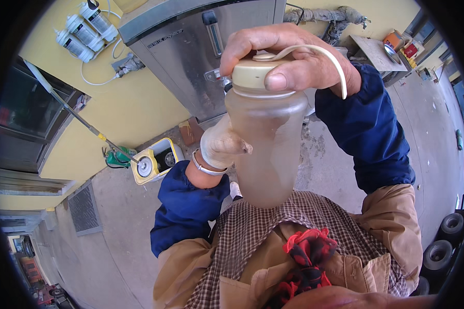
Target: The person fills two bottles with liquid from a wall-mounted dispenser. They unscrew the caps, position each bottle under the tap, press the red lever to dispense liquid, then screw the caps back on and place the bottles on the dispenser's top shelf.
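Note:
Close before me is a frosted, see-through plastic bottle (270, 154), held upright and seemingly without liquid. Its cream screw lid (251, 75) sits on the neck, with a cream strap (328, 58) looping off the top. My bare right hand (294, 54) grips the lid from above, thumb in front and fingers behind. Lower down, my left hand (222, 145) wraps the bottle's side in a pale glove, its thumb showing in front and its other fingers hidden behind the bottle. A light bracelet circles the left wrist.
Beyond the bottle stands a stainless steel water dispenser (170, 58) against a yellow wall. Filter cartridges (86, 31) hang at its left. A spin mop (81, 116) leans in its bucket (158, 160) beside a green fire extinguisher (120, 156). Several tyres (437, 255) lie at right.

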`<action>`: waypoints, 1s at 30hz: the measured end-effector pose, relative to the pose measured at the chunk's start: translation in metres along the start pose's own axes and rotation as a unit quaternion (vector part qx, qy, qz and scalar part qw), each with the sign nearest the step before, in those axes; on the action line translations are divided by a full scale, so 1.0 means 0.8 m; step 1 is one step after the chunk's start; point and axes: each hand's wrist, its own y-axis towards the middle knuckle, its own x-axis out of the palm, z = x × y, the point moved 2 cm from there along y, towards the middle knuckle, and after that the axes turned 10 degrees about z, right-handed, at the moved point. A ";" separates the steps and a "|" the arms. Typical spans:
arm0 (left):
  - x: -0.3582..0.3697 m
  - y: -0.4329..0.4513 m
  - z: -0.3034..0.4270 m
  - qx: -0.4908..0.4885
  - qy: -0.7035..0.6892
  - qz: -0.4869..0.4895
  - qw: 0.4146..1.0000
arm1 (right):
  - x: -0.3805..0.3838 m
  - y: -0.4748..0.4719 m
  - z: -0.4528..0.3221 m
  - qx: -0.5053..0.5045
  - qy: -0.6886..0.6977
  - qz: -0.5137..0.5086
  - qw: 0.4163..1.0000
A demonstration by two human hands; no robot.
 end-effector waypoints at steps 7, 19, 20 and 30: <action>0.028 -0.021 -0.078 -0.093 -0.138 -0.019 0.986 | 0.005 -0.016 0.050 -0.141 0.249 -0.070 0.956; 0.007 -0.003 0.011 0.248 0.519 0.181 0.798 | -0.076 -0.109 0.109 0.220 -0.182 0.213 0.934; 0.005 -0.001 0.017 0.246 0.594 0.196 0.741 | -0.073 -0.117 0.097 0.163 -0.180 0.217 0.946; -0.030 -0.011 -0.019 0.164 0.693 0.245 0.658 | 0.074 -0.065 0.092 0.243 -0.314 -0.033 0.917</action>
